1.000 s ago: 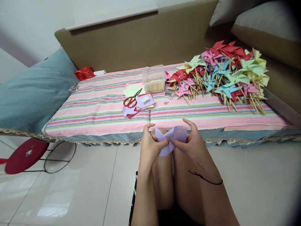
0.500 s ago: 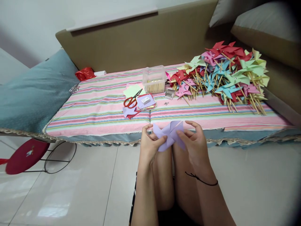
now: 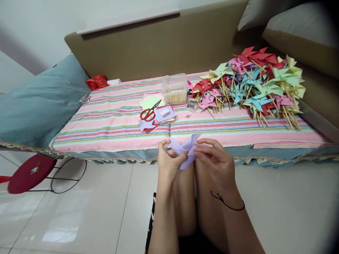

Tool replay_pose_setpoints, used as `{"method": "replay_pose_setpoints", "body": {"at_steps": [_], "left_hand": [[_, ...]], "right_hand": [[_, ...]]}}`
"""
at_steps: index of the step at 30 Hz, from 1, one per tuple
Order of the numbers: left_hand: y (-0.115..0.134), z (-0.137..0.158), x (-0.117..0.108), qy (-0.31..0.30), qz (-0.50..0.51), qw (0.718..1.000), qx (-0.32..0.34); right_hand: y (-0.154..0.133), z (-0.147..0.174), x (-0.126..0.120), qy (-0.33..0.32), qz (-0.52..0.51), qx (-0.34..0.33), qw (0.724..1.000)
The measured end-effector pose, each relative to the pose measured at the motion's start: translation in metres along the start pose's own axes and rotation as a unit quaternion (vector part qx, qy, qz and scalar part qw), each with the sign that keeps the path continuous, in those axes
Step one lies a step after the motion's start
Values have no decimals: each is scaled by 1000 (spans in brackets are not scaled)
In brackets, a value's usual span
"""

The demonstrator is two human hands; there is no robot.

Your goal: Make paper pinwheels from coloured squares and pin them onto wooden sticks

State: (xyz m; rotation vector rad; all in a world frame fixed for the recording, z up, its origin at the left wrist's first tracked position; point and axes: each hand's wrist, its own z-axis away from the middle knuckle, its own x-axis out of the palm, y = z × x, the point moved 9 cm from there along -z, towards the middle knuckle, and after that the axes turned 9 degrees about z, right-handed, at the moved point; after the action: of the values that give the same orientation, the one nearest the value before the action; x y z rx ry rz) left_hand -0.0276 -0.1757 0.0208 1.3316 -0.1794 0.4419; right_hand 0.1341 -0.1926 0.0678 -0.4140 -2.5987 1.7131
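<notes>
A purple paper pinwheel (image 3: 188,146), without a stick, is held above my knees, its blades folded toward the middle. My left hand (image 3: 169,160) pinches it, the thumb pressed near the centre. At its right side the fingers of my right hand (image 3: 215,158) are closed on a blade, which they partly hide. Past the sofa's front edge lie red-handled scissors (image 3: 148,113) on purple and red cut paper (image 3: 147,125). Next to these is a stack of coloured paper squares (image 3: 165,114) with a small box on top.
A clear plastic box (image 3: 174,90) of sticks stands mid-sofa. Before it are a small open box (image 3: 192,106) and tiny metal pieces (image 3: 188,116). Many finished pinwheels (image 3: 254,84) are heaped at the right. A red stool (image 3: 31,174) stands on the floor at left.
My right hand has shifted slightly left, its fingers now over the pinwheel's right blade, which shows less. The left hand keeps its pinch. The view has shifted a little.
</notes>
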Motion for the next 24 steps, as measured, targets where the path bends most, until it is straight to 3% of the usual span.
{"method": "replay_pose_setpoints", "body": {"at_steps": [10, 18, 24], "left_hand": [[9, 6, 7, -26, -8, 1000, 7], [14, 9, 12, -55, -55, 997, 29], [15, 9, 18, -77, -55, 995, 21]], "right_hand": [[6, 1, -1, 48, -13, 38, 998], [36, 3, 8, 10, -156, 209, 965], [40, 6, 11, -19, -170, 245, 954]]}}
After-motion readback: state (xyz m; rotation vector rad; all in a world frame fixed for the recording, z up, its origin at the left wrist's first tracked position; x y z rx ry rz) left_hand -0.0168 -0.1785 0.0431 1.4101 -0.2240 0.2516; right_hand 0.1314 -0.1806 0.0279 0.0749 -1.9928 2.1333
